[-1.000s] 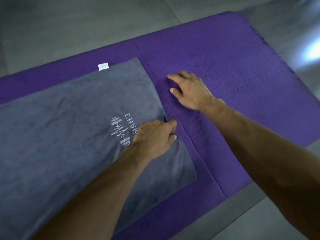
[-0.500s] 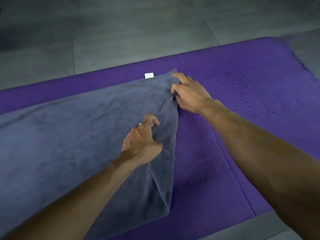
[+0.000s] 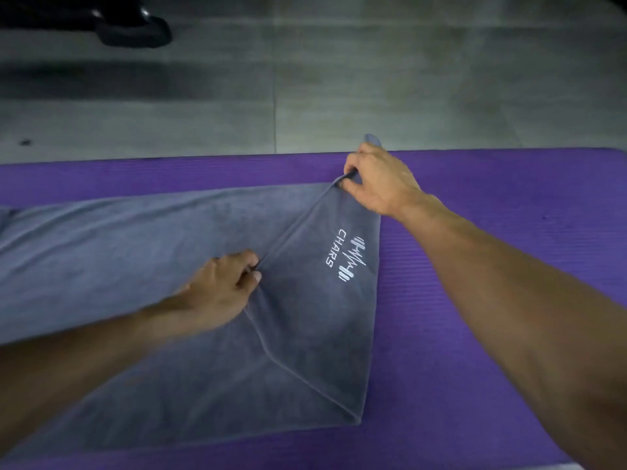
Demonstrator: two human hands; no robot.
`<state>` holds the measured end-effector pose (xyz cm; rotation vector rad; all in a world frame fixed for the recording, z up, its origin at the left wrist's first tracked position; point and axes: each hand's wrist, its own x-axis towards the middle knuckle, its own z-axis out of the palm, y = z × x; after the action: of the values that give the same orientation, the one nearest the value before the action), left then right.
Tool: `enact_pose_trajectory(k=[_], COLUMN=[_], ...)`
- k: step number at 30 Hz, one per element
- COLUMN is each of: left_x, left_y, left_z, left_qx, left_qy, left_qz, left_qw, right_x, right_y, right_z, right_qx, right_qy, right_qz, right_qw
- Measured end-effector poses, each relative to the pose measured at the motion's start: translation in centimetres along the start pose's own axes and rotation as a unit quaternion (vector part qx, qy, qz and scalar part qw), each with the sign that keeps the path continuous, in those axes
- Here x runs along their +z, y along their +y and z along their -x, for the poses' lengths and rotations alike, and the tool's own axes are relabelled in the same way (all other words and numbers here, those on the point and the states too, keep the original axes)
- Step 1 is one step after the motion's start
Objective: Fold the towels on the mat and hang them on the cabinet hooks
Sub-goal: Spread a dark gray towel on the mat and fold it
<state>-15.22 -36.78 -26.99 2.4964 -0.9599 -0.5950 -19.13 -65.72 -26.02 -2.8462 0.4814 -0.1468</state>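
Fingers (image 3: 349,179) of both hands are pinching the towel (image 3: 135,252) end, lifting it off the mat (image 3: 492,184); she's folding, I'd say, needing that edge carried leftward.

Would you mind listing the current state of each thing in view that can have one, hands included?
Grey towel: spread on the mat, right end lifted and partly folded over, logo showing.
Left hand: pinches the towel's edge.
Right hand: grips the towel's far corner, raised off the mat.
Purple mat: flat on the floor, under the towel.
Dark shoe: on the floor beyond the mat.
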Motion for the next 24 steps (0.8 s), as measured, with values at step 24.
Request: enact_pose_trajectory(k=[24], left_x=[-10.6], left_y=[-28.6], left_z=[20.1], left_qx=[-0.286], left_qy=[0.273], left_qz=[0.215], left_qw=[0.893], right_x=[10.4], right_y=[-43.4], right_z=[-11.8], right_qx=[-0.302], right_qy=[-0.047], right_qz=[0.105], right_qw=[0.946])
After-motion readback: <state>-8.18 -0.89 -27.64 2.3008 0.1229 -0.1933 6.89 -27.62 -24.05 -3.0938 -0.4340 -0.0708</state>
